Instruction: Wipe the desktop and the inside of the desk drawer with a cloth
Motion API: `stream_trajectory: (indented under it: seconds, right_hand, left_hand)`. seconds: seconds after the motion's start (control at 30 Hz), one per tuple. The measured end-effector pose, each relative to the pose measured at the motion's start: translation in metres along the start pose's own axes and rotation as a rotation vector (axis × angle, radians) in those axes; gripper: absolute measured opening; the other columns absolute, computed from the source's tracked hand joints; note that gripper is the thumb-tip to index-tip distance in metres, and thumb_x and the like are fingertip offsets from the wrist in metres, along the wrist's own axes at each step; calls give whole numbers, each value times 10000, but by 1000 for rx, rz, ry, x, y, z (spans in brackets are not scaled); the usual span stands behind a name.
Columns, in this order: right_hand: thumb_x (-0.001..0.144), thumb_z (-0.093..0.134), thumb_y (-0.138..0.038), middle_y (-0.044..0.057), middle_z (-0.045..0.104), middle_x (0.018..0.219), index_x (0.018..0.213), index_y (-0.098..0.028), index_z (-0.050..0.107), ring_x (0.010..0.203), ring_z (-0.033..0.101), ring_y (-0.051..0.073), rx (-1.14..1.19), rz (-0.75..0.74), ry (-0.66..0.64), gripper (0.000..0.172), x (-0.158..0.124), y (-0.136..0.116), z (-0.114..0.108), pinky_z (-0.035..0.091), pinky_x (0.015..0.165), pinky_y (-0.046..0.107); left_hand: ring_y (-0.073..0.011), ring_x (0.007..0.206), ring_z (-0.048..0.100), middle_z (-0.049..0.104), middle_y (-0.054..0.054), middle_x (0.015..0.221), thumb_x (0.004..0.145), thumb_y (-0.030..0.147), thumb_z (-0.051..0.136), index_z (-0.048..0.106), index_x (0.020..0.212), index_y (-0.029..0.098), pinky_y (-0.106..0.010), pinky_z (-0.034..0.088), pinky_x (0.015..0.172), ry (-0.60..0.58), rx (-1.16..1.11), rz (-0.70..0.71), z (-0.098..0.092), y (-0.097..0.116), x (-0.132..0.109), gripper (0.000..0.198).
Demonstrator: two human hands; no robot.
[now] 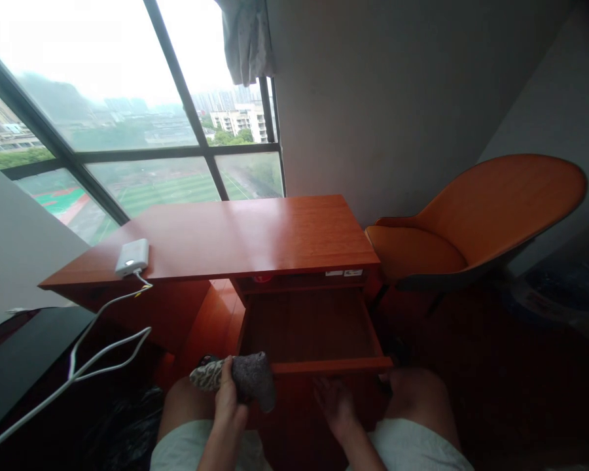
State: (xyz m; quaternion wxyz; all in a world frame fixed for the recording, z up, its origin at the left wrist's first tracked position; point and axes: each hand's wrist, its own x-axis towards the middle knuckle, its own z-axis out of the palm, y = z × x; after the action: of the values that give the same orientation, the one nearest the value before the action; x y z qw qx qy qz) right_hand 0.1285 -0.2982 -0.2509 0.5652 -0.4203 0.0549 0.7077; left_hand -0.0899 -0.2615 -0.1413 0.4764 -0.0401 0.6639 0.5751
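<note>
My left hand [230, 392] is wrapped round a bundle of cloth [252, 376], part dark grey and part patterned in light and dark, at the left front corner of a pulled-out drawer [324, 366]. The drawer belongs to a reddish-brown desk [285, 235], and its dark bottom shows nothing lying on it. My right hand [334, 400] is in shadow just below the drawer's front edge, its fingers apart and holding nothing that shows.
A white device [132, 256] with a white cable [98, 353] lies on the desk's left part. An orange chair [495, 209] stands at the right. Small white items [343, 272] sit in the shelf slot above the drawer. Black plastic [127, 418] is at the lower left.
</note>
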Motion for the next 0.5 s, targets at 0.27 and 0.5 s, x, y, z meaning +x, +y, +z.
stream_trajectory:
  seconds: [0.27, 0.5]
  right_hand:
    - [503, 578, -111, -31, 689, 738, 687, -227, 584, 815, 654, 170, -43, -30, 8, 217, 3, 3, -2, 522, 764, 324]
    - [584, 523, -205, 14, 604, 1205, 1132, -301, 497, 1144, 554, 228, -136, -476, 422, 557, 0, -67, -30, 479, 923, 400]
  left_hand:
    - [-241, 913, 647, 657, -69, 980, 681, 500, 703, 607, 968, 175, -304, 548, 642, 105, -53, -31, 31, -40, -38, 445]
    - [-269, 985, 630, 645, -113, 1086, 683, 571, 670, 600, 1007, 147, -315, 545, 694, -58, -19, -172, 78, -66, -61, 539]
